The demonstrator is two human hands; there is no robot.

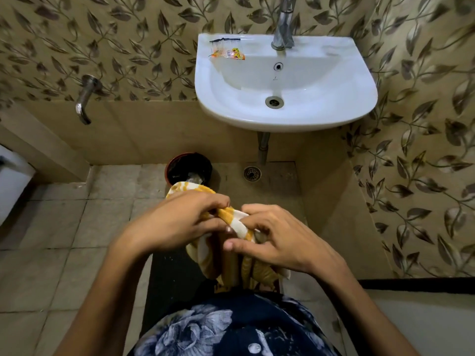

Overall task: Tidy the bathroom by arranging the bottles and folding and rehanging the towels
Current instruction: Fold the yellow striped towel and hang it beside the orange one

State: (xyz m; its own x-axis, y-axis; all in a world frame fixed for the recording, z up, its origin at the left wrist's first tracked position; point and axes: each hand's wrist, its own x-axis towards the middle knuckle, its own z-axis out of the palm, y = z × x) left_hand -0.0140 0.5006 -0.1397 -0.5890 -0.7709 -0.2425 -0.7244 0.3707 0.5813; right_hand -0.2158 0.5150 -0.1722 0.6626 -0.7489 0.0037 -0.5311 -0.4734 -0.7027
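Note:
A yellow and white patterned towel (232,263) hangs bunched in front of my body, below the sink. My left hand (177,222) grips its upper left part, fingers curled over the cloth. My right hand (277,240) pinches the towel's top edge just to the right, thumb and fingers closed on it. The two hands almost touch. The lower part of the towel droops toward my waist, partly hidden by my hands. No bottles are in view.
A white wall sink (359,80) with a chrome tap (284,24) carries a black comb (225,39) and an orange sachet (228,53) on its left rim. A dark bin (189,168) stands on the floor below. A wall spout (84,98) projects at left.

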